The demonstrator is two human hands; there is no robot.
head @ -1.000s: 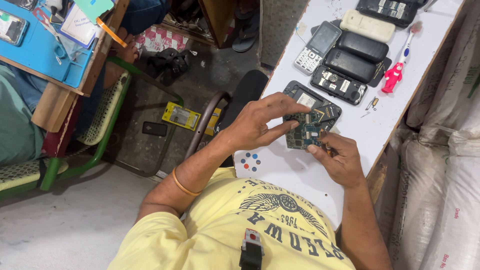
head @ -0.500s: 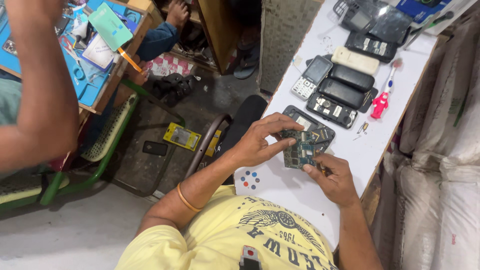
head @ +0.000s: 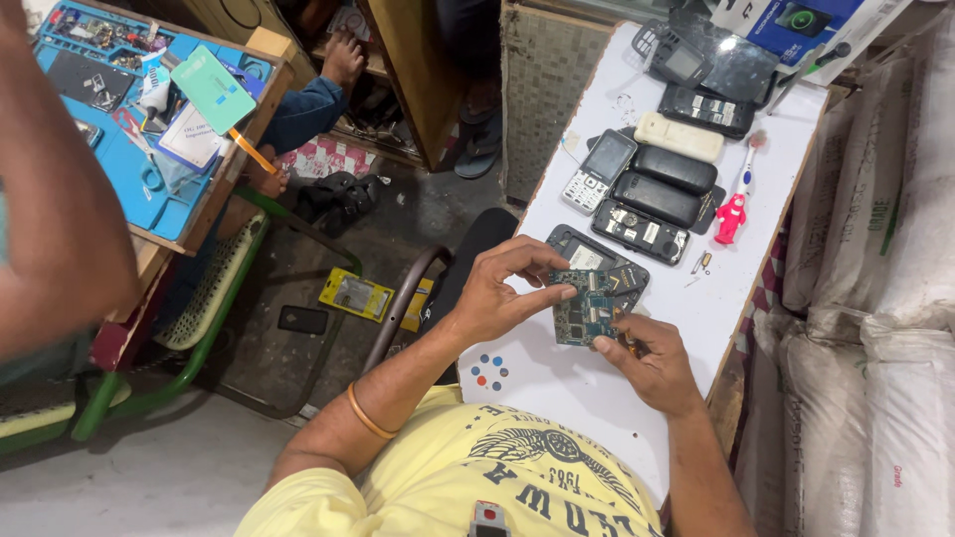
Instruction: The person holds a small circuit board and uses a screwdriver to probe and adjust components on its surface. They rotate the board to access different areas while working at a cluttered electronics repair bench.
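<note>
Left hand (head: 497, 298): curled, fingertips pinching the top edge of the circuit board.
Right hand (head: 652, 363): fingers pressed together on the board's lower right corner.
Circuit board (head: 585, 308): flat, thin, bluish-green rectangle, held just above the tabletop (head: 557, 398), which is smooth and white.
Opened phone shell (head: 597, 261): dark plastic, just behind.
Phones (head: 657, 189): glossy black and cream slabs, farther back.

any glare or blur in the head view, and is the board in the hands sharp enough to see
In the head view, soft even light, only faint shadows; a bright glare patch sits on the dark glossy phone panel at the far end of the white table. The small blue-green circuit board between left hand and right hand is fairly sharp; the near arm at the left edge is blurred.
</note>
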